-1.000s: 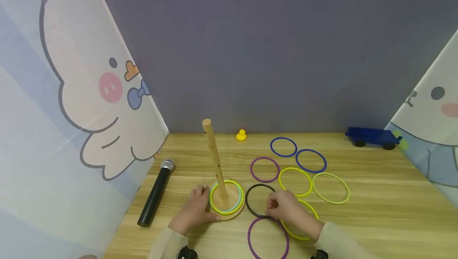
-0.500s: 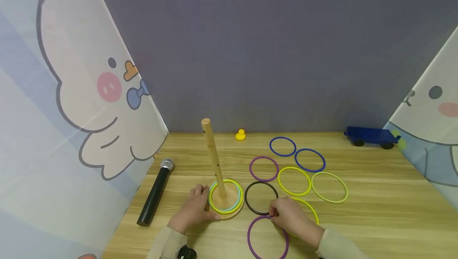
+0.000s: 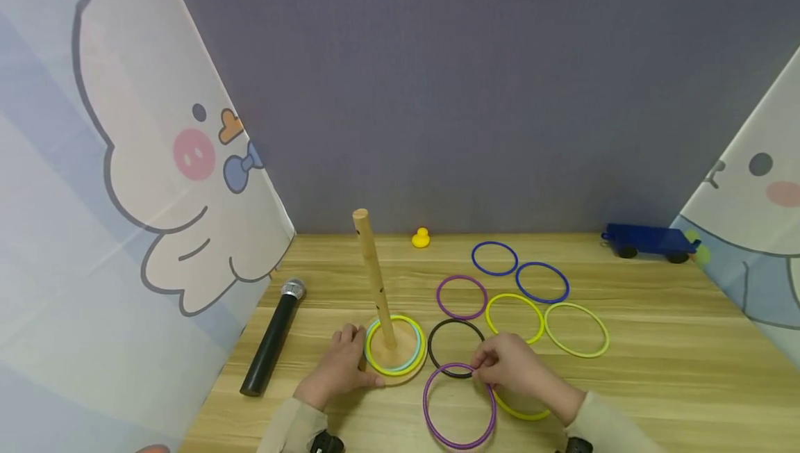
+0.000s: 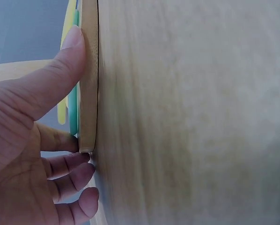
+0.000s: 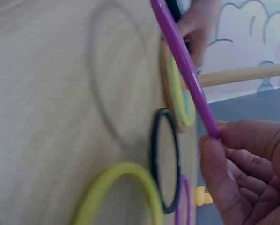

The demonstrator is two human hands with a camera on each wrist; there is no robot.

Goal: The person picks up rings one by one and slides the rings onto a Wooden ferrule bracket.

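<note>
My right hand [image 3: 515, 369] pinches the edge of a purple ring [image 3: 460, 446] between thumb and forefinger. The right wrist view shows this ring raised off the wood, its shadow beneath. My left hand [image 3: 340, 366] holds the round wooden base [image 4: 87, 93] of a ring-toss stand, thumb along its upper edge and fingers at its side. From the base rises a tall wooden peg [image 3: 373, 272], leaning slightly in the head view. Around the peg's foot lie a yellow ring [image 3: 426, 345] and a light blue ring [image 3: 417, 352]. A black ring [image 3: 456, 320] lies between the hands, partly overlapped by the purple one.
More rings lie right of the stand: another purple ring [image 3: 461, 276], two blue, and several yellow ones, one yellow ring [image 3: 521, 417] partly under my right hand. A microphone [image 3: 270, 349] lies at left. A toy duck [image 3: 421, 237] and a blue toy cart [image 3: 650, 239] stand by the back wall.
My right hand, which was at the purple ring's far edge, now has it lifted and shifted slightly left and away from me. The left hand stays at the base.
</note>
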